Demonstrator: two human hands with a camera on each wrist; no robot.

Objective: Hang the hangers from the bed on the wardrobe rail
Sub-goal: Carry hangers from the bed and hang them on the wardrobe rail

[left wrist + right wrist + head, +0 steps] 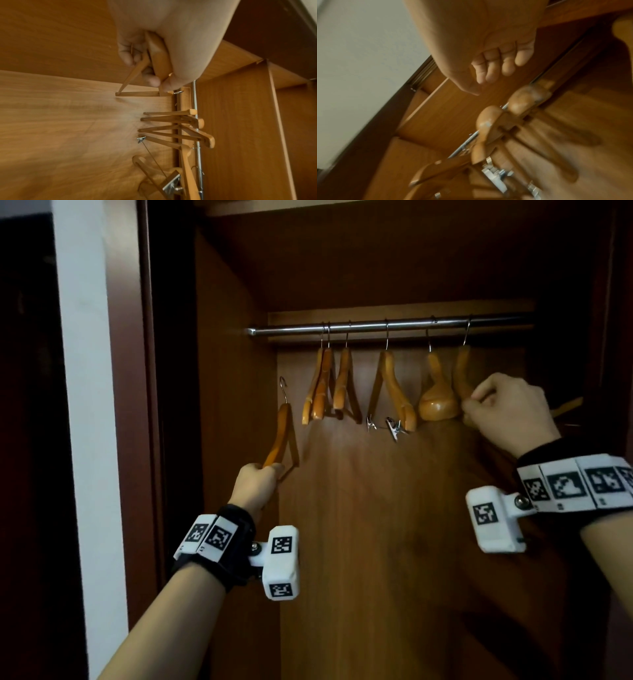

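Observation:
My left hand (270,472) grips the lower end of a wooden hanger (282,433), holding it upright with its metal hook on top. That hook sits below and left of the steel wardrobe rail (376,326). In the left wrist view my left hand (145,70) has its fingers wrapped round the hanger (159,58) beside the rail (195,102). Several wooden hangers (394,385) hang on the rail. My right hand (476,405) is beside the lower end of the rightmost hanger (460,371). In the blurred right wrist view my right hand (488,75) has its fingers curled with nothing in them.
The wardrobe's left side wall (226,371) stands close to the held hanger. A bare stretch of rail (284,330) lies between the rail's left end and the first hook. One hung hanger carries metal clips (394,428). A white wall (85,405) borders the wardrobe's left.

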